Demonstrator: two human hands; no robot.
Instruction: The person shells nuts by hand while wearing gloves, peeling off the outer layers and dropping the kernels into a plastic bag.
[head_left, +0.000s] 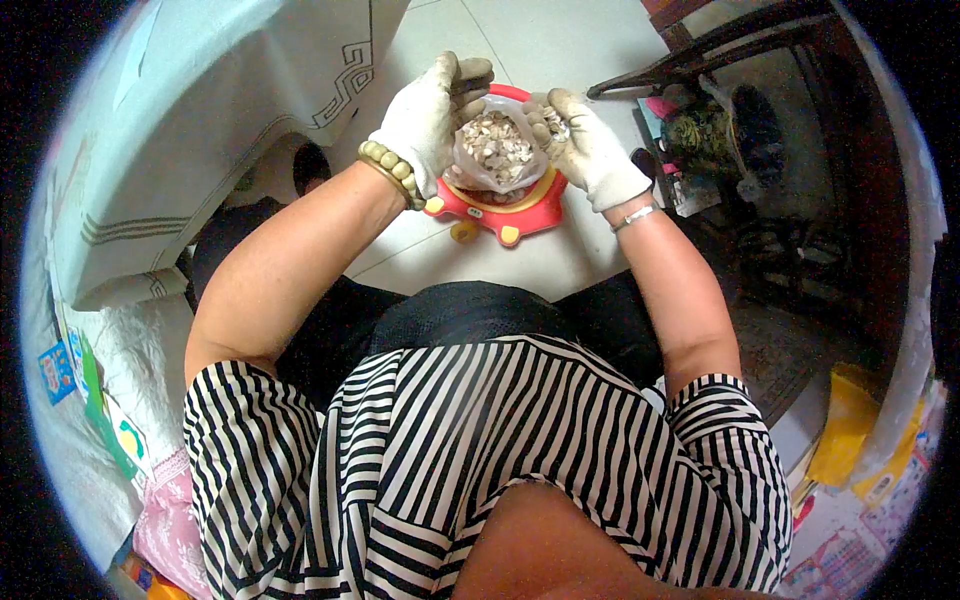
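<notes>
Inside the clear bag [461, 163], pale flaky pieces [497, 146].

Black-and-white striped top, white gloves [595, 155], beaded bracelet [392, 172].

Somebody's home, by the look of it: a pale tiled floor [560, 45] beyond the fingers [472, 70], a patterned cloth [225, 95] draped off to their left, and dark wooden furniture [720, 52] over to their right.

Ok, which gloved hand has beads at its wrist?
The left hand: a chunky greenish bead bracelet circles its wrist, while the right hand has a thin pale band.
</notes>
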